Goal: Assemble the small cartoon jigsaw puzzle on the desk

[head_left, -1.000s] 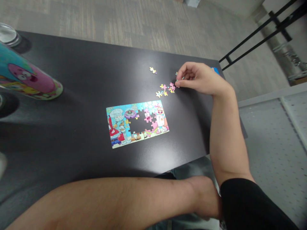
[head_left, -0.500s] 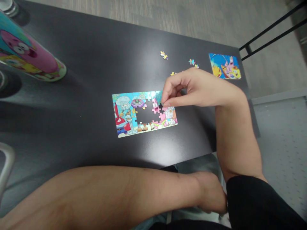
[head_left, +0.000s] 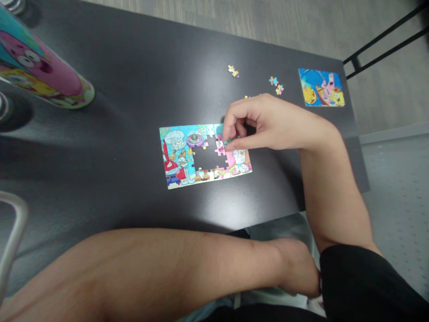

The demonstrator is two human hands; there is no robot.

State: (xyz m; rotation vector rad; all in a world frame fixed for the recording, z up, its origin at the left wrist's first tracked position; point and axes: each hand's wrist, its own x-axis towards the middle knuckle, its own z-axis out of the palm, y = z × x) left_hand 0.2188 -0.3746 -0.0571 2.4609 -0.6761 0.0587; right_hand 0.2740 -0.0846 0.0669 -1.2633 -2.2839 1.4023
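On the dark table lies a partly assembled cartoon jigsaw puzzle [head_left: 176, 141], its frame joined around a gap in the middle. Reaching in from the right, my right hand [head_left: 250, 123] has thumb and index finger pinched at the inner right side of the puzzle. The fingertips are at the right edge of a puzzle piece [head_left: 220, 146] with a pink face. The hand covers the puzzle's upper right corner. My left hand [head_left: 298, 266] rests low near my lap beyond the table edge, its fingers hidden by the black sleeve.
Loose pieces [head_left: 233, 71] [head_left: 279, 90] lie farther back, one partly behind my right hand. A blue cartoon picture card [head_left: 322, 87] sits at the right end of the table. At the left are a tall cartoon-printed container [head_left: 50, 71] and a curved pale bar [head_left: 18, 210].
My right fingertips have moved slightly left across the puzzle, and the dark gap beside the pink-faced piece no longer shows. The whole view has shifted a little.
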